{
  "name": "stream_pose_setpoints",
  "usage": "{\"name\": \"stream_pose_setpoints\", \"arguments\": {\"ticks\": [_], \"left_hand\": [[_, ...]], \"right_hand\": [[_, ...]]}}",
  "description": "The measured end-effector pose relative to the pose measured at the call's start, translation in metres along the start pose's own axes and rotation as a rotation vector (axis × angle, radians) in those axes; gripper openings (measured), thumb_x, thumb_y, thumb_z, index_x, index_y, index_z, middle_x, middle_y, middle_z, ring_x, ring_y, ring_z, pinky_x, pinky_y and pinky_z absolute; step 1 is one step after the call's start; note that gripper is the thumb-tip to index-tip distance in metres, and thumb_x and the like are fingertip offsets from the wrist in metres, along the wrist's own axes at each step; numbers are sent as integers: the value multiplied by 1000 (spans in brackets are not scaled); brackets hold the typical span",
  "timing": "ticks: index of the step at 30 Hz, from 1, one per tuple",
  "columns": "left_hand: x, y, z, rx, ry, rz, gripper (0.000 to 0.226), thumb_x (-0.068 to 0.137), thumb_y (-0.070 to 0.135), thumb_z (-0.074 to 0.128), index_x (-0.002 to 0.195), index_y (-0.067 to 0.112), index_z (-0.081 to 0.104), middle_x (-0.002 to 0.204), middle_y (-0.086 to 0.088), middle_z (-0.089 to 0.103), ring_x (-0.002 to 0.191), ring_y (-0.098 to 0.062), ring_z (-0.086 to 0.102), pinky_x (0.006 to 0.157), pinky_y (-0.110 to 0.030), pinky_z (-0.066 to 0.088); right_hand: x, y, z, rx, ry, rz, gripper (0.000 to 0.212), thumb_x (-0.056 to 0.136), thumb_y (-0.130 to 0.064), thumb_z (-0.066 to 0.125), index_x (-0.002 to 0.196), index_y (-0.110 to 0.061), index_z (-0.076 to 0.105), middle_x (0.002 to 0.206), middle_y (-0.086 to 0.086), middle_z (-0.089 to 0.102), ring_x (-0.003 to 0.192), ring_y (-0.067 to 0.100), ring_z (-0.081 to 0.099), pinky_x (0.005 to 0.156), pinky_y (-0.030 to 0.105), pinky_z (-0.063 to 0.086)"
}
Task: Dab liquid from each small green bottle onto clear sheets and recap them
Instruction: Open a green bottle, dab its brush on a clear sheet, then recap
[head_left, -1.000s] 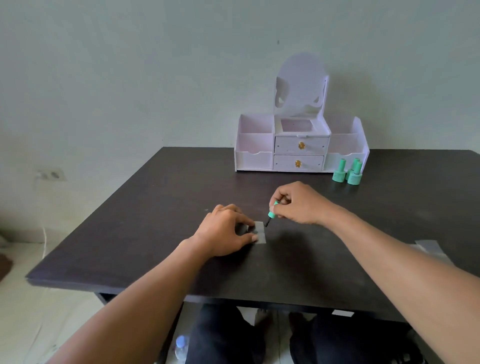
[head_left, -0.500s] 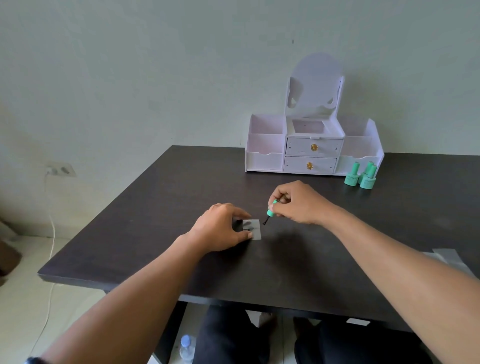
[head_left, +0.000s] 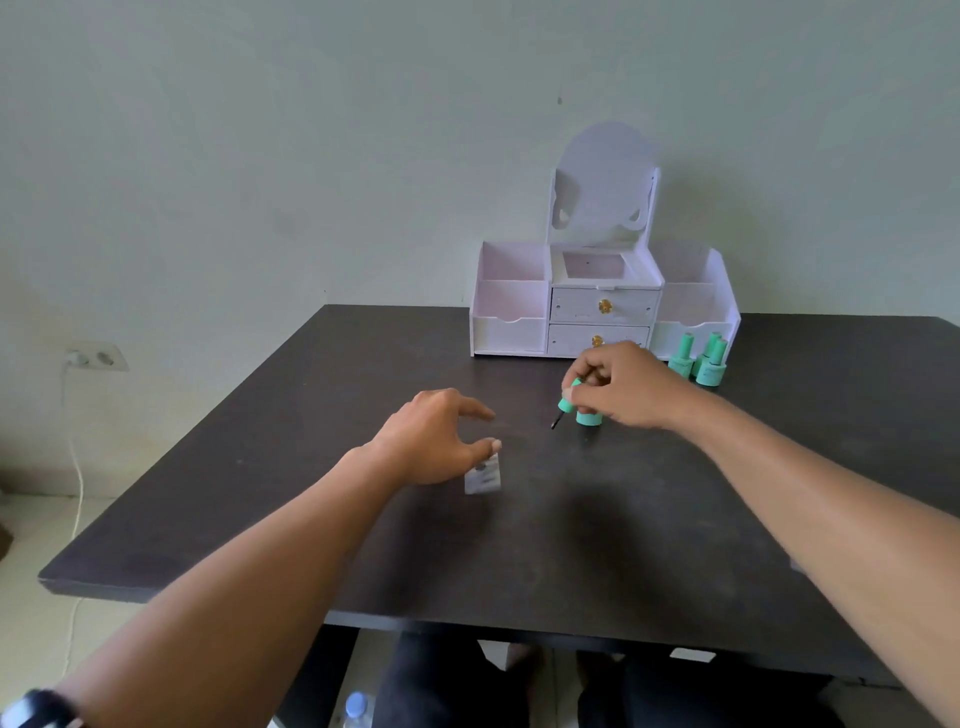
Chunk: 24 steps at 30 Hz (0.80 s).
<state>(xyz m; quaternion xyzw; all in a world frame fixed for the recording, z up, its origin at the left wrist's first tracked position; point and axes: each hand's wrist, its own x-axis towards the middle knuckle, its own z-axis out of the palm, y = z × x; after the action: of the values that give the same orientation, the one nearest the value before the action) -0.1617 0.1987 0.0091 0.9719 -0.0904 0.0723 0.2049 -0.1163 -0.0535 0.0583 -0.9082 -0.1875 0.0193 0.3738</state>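
My right hand (head_left: 626, 387) grips a green brush cap (head_left: 567, 400) whose dark brush tip points down-left, just beside an open small green bottle (head_left: 589, 417) standing on the dark table (head_left: 571, 545). My left hand (head_left: 436, 441) hovers with fingers spread over a small clear sheet (head_left: 483, 475) bearing dark dabs; the thumb tip touches the sheet's top edge. Three capped green bottles (head_left: 701, 358) stand grouped at the right front of the organizer.
A white drawer organizer with a mirror back (head_left: 602, 301) stands at the table's far edge against the wall. A wall socket with a cable (head_left: 96, 358) is at the left. A water bottle (head_left: 356, 709) and my legs show beneath the table.
My right hand has lifted the brush off the sheet and carried it back and right to the open bottle. My left hand has loosened from the sheet and opened.
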Motion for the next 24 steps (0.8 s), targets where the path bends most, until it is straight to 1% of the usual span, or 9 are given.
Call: {"name": "stream_pose_setpoints", "arguments": {"ticks": [2, 5, 7, 9, 11, 13, 15, 18, 24], "left_hand": [[13, 13, 0, -21, -2, 25, 45, 83, 56, 69, 125, 36, 68, 124, 10, 66, 117, -16, 60, 98, -36, 50], [37, 34, 9, -65, -17, 65, 48, 83, 55, 70, 126, 33, 67, 123, 9, 68, 114, -15, 62, 98, -36, 50], [53, 47, 19, -105, -36, 69, 52, 82, 54, 72, 128, 31, 67, 124, 8, 68, 113, -14, 63, 98, -34, 50], [66, 55, 31, -145, -59, 67, 57, 81, 53, 75, 130, 26, 66, 125, 7, 68, 113, -12, 63, 97, -29, 49], [78, 60, 45, -183, -85, 52, 61, 80, 51, 78, 132, 23, 65, 126, 7, 69, 111, -11, 63, 95, -26, 48], [88, 62, 57, -224, -121, 20, 62, 78, 50, 80, 132, 24, 65, 125, 6, 69, 109, -11, 65, 97, -29, 51], [97, 62, 66, -251, -147, -5, 60, 77, 48, 82, 130, 26, 65, 121, 6, 71, 105, -10, 65, 95, -31, 54], [109, 61, 72, -306, -154, -23, 53, 77, 44, 83, 125, 27, 69, 112, 8, 74, 96, -5, 65, 89, -27, 53], [120, 56, 81, -365, -152, -66, 42, 75, 43, 85, 113, 28, 76, 105, 10, 75, 95, -5, 67, 89, -28, 54]], "right_hand": [[3, 6, -22, 6, 60, 22, 7, 89, -13, 72, 85, -16, 76, 65, -5, 72, 58, -1, 64, 56, 15, 44], [11, 21, -46, 47, 158, 57, 10, 89, -13, 71, 82, -19, 74, 75, 5, 77, 75, 17, 73, 61, 26, 49], [16, 31, -54, 97, 195, 80, 13, 91, -12, 70, 80, -19, 73, 76, 8, 77, 74, 19, 74, 73, 38, 58], [20, 39, -54, 149, 204, 101, 12, 91, -9, 69, 82, -16, 73, 78, 11, 77, 71, 15, 73, 86, 43, 59], [25, 47, -51, 173, 196, 118, 10, 91, -9, 69, 85, -14, 74, 80, 13, 77, 73, 17, 72, 86, 41, 59], [30, 54, -45, 185, 194, 124, 9, 90, -8, 69, 85, -13, 74, 78, 11, 77, 73, 16, 72, 83, 38, 59], [34, 60, -40, 190, 181, 127, 10, 91, -7, 69, 86, -13, 74, 77, 7, 76, 70, 12, 71, 74, 30, 58], [41, 66, -37, 181, 156, 141, 11, 92, -10, 69, 86, -18, 73, 77, 1, 76, 72, 9, 72, 66, 20, 50], [47, 68, -34, 181, 140, 137, 9, 92, -10, 68, 90, -15, 75, 82, 3, 77, 74, 9, 73, 72, 23, 55]]}}
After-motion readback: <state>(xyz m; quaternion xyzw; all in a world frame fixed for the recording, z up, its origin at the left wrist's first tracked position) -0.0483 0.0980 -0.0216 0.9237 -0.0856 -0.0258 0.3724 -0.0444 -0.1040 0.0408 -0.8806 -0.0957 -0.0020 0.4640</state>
